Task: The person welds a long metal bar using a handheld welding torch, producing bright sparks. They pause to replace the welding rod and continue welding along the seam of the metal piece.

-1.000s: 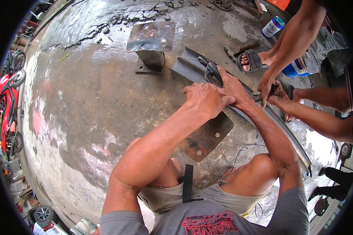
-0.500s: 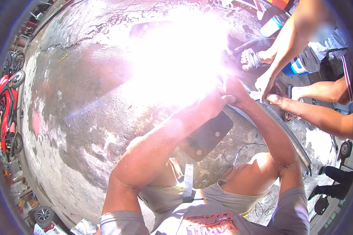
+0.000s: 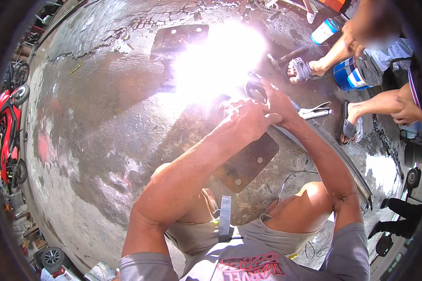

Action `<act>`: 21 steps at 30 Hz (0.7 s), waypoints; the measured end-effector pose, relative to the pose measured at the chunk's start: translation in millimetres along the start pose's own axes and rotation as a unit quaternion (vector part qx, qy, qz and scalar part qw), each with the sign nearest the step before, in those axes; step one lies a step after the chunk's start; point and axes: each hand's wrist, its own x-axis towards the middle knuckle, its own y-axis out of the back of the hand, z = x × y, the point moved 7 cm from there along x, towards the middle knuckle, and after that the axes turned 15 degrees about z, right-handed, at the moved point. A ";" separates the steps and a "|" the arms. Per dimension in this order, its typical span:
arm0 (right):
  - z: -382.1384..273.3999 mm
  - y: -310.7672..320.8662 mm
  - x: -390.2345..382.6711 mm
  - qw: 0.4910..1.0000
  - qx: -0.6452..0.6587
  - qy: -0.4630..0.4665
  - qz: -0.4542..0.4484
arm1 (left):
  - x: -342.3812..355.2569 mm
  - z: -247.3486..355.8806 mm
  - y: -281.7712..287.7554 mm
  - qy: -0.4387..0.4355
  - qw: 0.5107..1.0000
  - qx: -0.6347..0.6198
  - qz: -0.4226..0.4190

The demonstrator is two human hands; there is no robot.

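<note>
A glaring white arc point(image 3: 220, 61) hides the middle of a metal piece; one end plate with holes point(image 3: 178, 41) shows beyond it, and a similar plate point(image 3: 253, 161) lies under my forearms. My right hand point(image 3: 279, 103) is wrapped around a dark handle point(image 3: 256, 90), which looks like a welding torch; its tip is lost in the glare. My left hand point(image 3: 248, 116) is closed beside and against the right one, its fingers curled; what they hold, if anything, is hidden. Silver locking pliers point(image 3: 315, 112) rest to the right of my hands.
Across on the right, a person in sandals point(image 3: 349, 124) sits close. A hammer point(image 3: 290, 56) lies near their foot. Two blue-and-white buckets point(image 3: 324, 32) stand there. A long bar point(image 3: 344, 164) runs beside my right arm. A red motorcycle point(image 3: 8, 131) is far left.
The glare has shrunk, revealing the far plate and the dark handle. The other person's hands have let go of the locking pliers and drawn back. My own hands have hardly moved.
</note>
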 end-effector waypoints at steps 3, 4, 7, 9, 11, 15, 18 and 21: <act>11.2 0.3 -0.6 0.999 0.019 0.017 0.038 | -1.8 11.0 4.6 0.017 1.000 0.000 -0.016; 15.9 -2.0 0.3 0.999 0.008 0.021 0.028 | -1.4 11.9 4.2 0.013 1.000 0.006 -0.012; 8.3 -5.2 2.3 1.000 -0.010 0.021 0.005 | -4.0 12.0 9.0 0.019 0.999 0.042 -0.007; -1.5 2.0 -3.6 1.000 -0.015 -0.001 0.006 | -4.8 14.2 12.5 0.037 0.996 0.083 -0.016; 3.7 3.3 -1.8 0.995 -0.003 0.072 0.066 | -2.1 11.3 7.1 0.042 0.998 0.051 -0.015; -1.6 5.1 -1.3 1.000 -0.002 0.016 0.011 | -3.7 15.0 13.0 0.027 0.996 0.079 -0.011; -0.3 4.8 -0.9 0.999 -0.006 0.041 0.031 | -4.0 14.6 11.5 0.042 0.995 0.092 0.013; 1.6 2.6 -0.2 0.999 0.031 0.024 0.033 | -3.0 16.5 10.4 0.039 0.992 0.117 -0.011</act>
